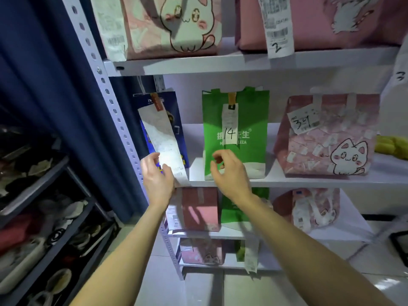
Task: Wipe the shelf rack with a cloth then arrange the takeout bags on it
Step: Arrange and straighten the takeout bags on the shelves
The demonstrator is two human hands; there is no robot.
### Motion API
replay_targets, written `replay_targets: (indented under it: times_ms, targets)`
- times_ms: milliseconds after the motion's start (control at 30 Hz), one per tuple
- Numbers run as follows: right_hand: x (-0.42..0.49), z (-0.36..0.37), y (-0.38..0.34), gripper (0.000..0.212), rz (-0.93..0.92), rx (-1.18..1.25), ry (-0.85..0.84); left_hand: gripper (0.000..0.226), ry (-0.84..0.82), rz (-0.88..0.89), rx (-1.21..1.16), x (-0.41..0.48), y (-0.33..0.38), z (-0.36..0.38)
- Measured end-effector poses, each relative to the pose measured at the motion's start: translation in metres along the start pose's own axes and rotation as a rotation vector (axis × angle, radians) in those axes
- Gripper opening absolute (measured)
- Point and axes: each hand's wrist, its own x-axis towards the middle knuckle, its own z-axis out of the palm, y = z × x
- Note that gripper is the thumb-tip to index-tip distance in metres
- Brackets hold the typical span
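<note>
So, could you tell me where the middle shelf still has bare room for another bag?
Only narrow bare strips: one between the blue bag and the green bag, one between the green bag and the pink cat bag. The right end is crowded by something yellow.
</note>
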Motion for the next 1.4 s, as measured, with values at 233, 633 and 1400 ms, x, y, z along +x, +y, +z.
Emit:
replay_targets:
  times_ms: [233,633,1400]
  targets:
    - [0.044,0.067,-0.05,0.068,0.202,0.128,-0.346,0.085,-0.278,-0.177,-0.018,0.029,-0.036,-0.018]
    - [0.058,0.102,-0.047,0.063,0.409,0.143,-0.481,0.11,-0.526,-0.277,-0.099,0.044,-0.045,-0.024]
    - [0.021,0.092,-0.048,0.071,0.372,0.139,-0.496,0.099,-0.583,-0.203,0.045,0.019,-0.028,-0.057]
